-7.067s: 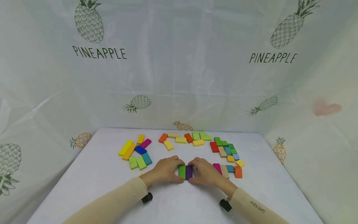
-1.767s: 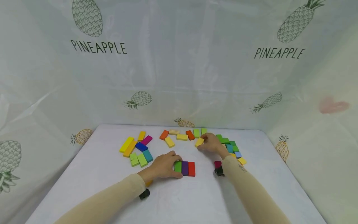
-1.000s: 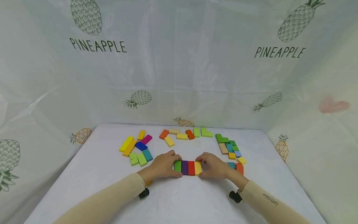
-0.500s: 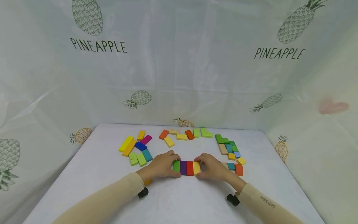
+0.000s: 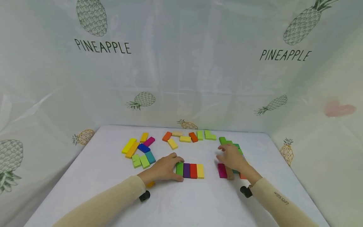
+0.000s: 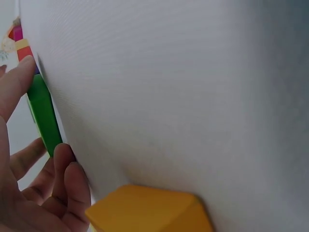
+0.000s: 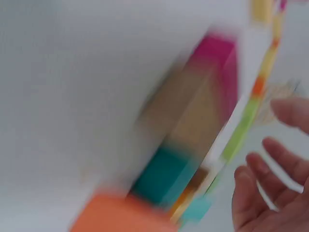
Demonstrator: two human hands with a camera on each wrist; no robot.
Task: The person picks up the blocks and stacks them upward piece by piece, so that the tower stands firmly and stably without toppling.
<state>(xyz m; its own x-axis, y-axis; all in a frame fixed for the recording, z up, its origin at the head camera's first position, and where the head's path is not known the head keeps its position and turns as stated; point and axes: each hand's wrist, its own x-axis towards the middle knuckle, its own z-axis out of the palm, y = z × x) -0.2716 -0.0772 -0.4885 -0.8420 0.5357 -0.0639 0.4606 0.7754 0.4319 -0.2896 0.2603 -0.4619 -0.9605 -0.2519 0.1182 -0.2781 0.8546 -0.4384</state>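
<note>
My left hand (image 5: 164, 168) pinches the green block (image 5: 180, 170) by its two ends, thumb at the near one; the left wrist view shows the same green block (image 6: 44, 113). Lying side by side to its right are a purple block (image 5: 186, 170), a red block (image 5: 193, 171) and a yellow block (image 5: 200, 171). My right hand (image 5: 233, 157) hovers over the right-hand blocks with its fingers apart and nothing between them. Beneath or beside it lie a magenta block (image 5: 222, 170) and a tan block (image 5: 229, 173). In the right wrist view a teal block (image 7: 164, 174) appears, blurred.
Several yellow, blue and lime blocks lie at left, including a teal block (image 5: 150, 157). Along the back are orange, yellow and lime pieces, with a lime L-shaped piece (image 5: 210, 136). Near my left wrist lies an orange-yellow block (image 6: 149, 210). Green blocks (image 5: 222, 140) sit at back right.
Red, then yellow blocks have joined the green and purple ones in the row. My right hand has let go of the yellow block and moved right and away. My left hand stays at the green block.
</note>
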